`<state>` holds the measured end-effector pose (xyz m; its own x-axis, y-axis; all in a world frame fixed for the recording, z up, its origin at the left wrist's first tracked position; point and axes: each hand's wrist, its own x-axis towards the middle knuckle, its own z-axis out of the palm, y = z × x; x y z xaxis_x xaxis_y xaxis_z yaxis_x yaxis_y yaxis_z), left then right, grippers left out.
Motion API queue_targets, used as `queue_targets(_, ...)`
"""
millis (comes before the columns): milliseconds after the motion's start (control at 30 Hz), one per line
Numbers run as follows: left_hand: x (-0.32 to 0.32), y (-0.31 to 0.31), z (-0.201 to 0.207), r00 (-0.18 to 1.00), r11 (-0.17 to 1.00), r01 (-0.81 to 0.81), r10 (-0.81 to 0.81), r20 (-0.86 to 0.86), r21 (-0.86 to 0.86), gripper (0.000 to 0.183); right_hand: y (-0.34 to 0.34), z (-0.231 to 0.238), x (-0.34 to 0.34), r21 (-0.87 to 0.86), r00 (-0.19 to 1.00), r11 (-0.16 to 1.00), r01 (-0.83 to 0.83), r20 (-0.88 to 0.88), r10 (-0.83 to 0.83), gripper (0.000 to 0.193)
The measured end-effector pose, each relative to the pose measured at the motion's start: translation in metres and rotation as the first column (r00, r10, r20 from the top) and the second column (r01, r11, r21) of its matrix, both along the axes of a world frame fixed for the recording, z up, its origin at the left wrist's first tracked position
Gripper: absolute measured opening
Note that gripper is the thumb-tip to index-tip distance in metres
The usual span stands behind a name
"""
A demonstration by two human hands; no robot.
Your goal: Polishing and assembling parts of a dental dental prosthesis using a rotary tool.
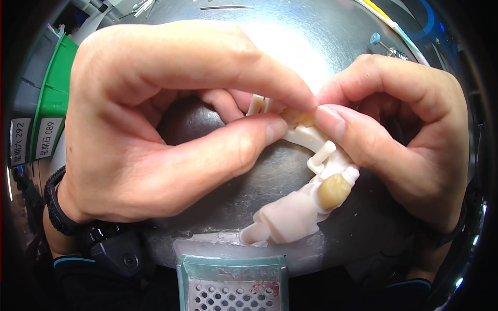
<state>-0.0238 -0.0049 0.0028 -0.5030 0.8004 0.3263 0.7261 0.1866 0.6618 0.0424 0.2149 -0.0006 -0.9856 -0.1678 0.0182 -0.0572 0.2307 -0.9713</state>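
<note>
A pale, curved dental model (288, 215) is held over a dark metal worktop (218, 199). My left hand (150, 109) pinches its far part with thumb and index finger. From the other side, my right hand (402, 124) grips the same stretch, its thumb and index fingertip meeting my left fingertip. Between the fingertips shows a small yellowish tooth piece (307, 120), partly covered. On the near part of the model sits a larger yellowish crown (333, 192). A white peg (322, 154) stands up from the arch between them. My other fingers are largely hidden behind the model and hands.
A green bin (56, 85) with a label stands at the left beside a grey bin (25, 78). A thin metal rod (226, 7) lies at the far edge. A blue-tipped small tool (381, 42) lies far right. A teal-framed perforated grate (233, 262) is at the near edge.
</note>
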Motion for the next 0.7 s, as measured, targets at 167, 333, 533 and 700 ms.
queue_targets(167,0.003,0.002,-0.009,0.993,0.984,0.015,-0.034,0.109,0.175,0.029,-0.001,0.002,0.002,0.029,0.996,0.999,-0.023,-0.089,0.026,0.006)
queue_targets(333,0.007,0.010,0.002,0.997,0.997,0.027,-0.032,0.071,0.075,0.029,0.003,-0.006,0.014,0.028,0.983,0.998,0.047,-0.179,-0.042,0.007)
queue_targets(533,0.012,0.011,-0.017,0.996,0.980,-0.011,-0.006,0.084,0.201,0.029,0.008,0.006,0.010,-0.030,0.997,0.999,-0.028,-0.068,0.026,0.008)
queue_targets(700,0.011,0.015,-0.011,0.988,0.976,0.007,-0.041,0.150,0.217,0.028,0.011,0.005,0.012,0.016,0.997,1.000,-0.011,-0.070,0.012,0.008)
